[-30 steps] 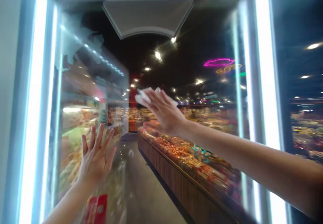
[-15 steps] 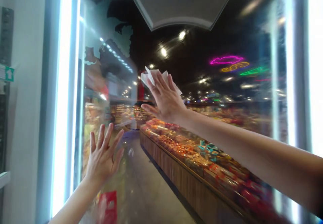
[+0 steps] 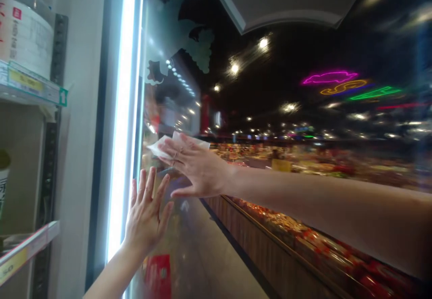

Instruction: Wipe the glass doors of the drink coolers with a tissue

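A glass door pane (image 3: 256,96) stands in front of me, with the shop showing through it. My right hand (image 3: 199,164) lies flat against this glass, pressing a white paper tissue (image 3: 158,146) under its fingers, near the left side of the pane. Part of the tissue is covered by the hand. Lower and to the left, my left hand (image 3: 146,213) rests its palm toward the glass with fingers spread and nothing in them. It is close to the bright light strip (image 3: 123,110) along the door's edge.
At the left, shelves hold a clear jar with a white label (image 3: 27,33) above a price rail (image 3: 30,83). A lower shelf edge (image 3: 30,252) juts in below. Beyond the glass are a long wooden display counter (image 3: 249,240) with packaged goods and a red sign (image 3: 158,276).
My right hand has swept left and down across the glass with the tissue. The view has turned left, bringing the shelves in. The left hand stays spread low at the glass.
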A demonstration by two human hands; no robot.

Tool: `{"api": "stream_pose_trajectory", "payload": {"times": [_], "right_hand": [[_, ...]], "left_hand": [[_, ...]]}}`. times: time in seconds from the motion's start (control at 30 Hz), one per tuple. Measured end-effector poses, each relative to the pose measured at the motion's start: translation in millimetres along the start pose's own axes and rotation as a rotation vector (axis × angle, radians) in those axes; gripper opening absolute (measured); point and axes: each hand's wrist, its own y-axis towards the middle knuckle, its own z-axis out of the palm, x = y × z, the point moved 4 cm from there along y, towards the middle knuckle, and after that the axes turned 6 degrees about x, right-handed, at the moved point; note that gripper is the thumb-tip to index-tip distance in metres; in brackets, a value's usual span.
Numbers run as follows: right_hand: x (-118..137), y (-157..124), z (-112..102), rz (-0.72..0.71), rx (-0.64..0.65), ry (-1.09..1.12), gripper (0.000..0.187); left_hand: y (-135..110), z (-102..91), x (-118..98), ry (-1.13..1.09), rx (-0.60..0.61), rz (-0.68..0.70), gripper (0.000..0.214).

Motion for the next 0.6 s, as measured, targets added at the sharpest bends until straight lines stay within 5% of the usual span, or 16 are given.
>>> {"api": "stream_pose_trajectory", "payload": {"times": [0.07,0.2,0.27,0.43,0.6], "right_hand": [[-3,2,-2,-0.044,0.028,-0.004,0.097],[-62,-4,-27,0.311,-0.121,0.022,0.095],[-66,-18,-28,0.374,-0.153,0.024,0.097],[-38,-77,-11,0.071,0.008,-0.012,0.097],[-135,-156,-53,0.634,-0.142,-0.062,0.086]], "left_hand": [[-1,-0.3,2,0.013,0.000,0.006,0.074],[5,-0.4,-1,0.016,-0.021,-0.016,0.075],[15,-0.6,-6,-0.003,-0.038,-0.028,0.077],[41,0.0,-18,-0.012,-0.050,-0.077,0.079],[48,-1.3,-13,-0.030,-0.103,-0.154,0.079]]}}
